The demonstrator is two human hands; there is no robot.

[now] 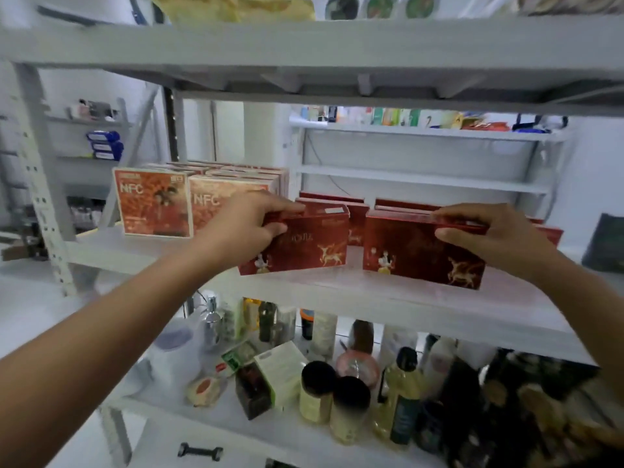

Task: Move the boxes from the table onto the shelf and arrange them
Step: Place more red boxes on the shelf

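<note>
Two dark red boxes stand on the shelf (337, 295), both right of the orange boxes (153, 204): the left box (310, 246) just beside them, the right box (415, 255) farther right. The left hand (250, 228) pinches the left box's top edge, fingers over the top and thumb on the front face. The right hand (489, 234) pinches the right box's top edge the same way. The left box sits askew, and the blur leaves it unclear whether its base lies flat. To do this well, I would square each box to the shelf front and slide rather than lift. Then close the gap between the two and push both back against the red row (359, 217) behind.
</note>
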